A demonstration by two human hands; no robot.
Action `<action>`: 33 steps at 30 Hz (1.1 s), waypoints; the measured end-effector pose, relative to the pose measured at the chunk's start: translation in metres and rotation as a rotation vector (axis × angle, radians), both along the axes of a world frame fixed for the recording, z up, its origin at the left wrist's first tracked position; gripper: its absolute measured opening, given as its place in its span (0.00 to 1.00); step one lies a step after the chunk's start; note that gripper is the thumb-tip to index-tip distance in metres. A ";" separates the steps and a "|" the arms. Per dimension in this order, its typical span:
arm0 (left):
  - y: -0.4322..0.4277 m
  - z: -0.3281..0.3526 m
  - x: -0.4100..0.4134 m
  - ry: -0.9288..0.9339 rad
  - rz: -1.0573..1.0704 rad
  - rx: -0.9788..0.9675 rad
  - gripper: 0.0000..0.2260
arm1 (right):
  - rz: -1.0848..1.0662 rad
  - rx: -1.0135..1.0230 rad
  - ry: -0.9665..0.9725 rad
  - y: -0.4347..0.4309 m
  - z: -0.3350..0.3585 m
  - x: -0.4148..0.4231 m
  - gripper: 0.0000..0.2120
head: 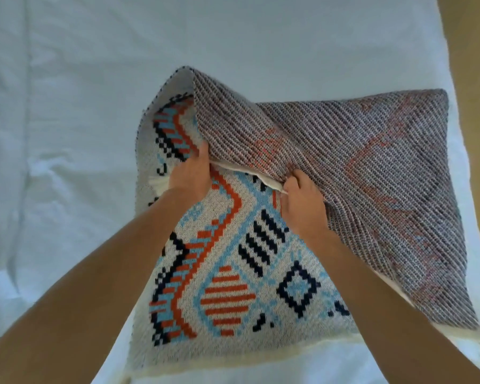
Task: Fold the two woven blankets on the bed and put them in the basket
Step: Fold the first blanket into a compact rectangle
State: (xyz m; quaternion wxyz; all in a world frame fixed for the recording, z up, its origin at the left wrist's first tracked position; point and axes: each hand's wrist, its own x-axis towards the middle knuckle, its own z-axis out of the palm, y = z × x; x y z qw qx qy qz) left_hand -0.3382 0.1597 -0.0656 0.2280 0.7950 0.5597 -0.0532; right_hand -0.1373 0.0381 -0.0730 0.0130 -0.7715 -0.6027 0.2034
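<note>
One woven blanket [233, 273] lies on the bed, white with orange, light-blue and navy geometric patterns. Its upper part is turned over, showing the grey-striped reverse side [358, 167] toward the right. My left hand [191, 176] grips the folded-over edge near the blanket's middle, fingers curled under the fabric. My right hand [302, 206] pinches the same edge a little to the right. Both forearms reach in from the bottom of the view. No second blanket and no basket are in view.
The white bed sheet [81, 106] spreads wrinkled to the left and behind the blanket. The bed's right edge [455, 79] runs down the right side, with tan floor [474, 51] beyond it.
</note>
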 end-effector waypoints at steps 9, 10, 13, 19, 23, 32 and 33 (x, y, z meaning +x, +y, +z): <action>-0.133 0.022 -0.100 -0.052 0.330 -0.109 0.14 | 0.096 0.243 -0.007 -0.106 0.029 -0.078 0.03; -0.148 0.023 -0.112 -0.013 0.348 -0.140 0.14 | 0.101 0.223 0.002 -0.117 0.029 -0.085 0.03; -0.186 0.025 -0.141 0.076 0.376 -0.207 0.10 | 0.134 0.103 0.028 -0.142 0.030 -0.104 0.05; -0.246 0.027 -0.182 0.331 0.243 -0.393 0.15 | 0.272 -0.065 0.108 -0.190 0.032 -0.137 0.04; -0.276 0.026 -0.200 0.411 0.193 -0.422 0.18 | 0.313 -0.112 0.170 -0.215 0.032 -0.152 0.02; -0.291 0.014 -0.187 0.356 -0.185 -0.077 0.22 | 0.306 -0.130 -0.125 -0.214 0.030 -0.149 0.13; -0.290 0.009 -0.186 0.339 -0.160 -0.100 0.23 | 0.320 -0.113 -0.147 -0.215 0.028 -0.149 0.12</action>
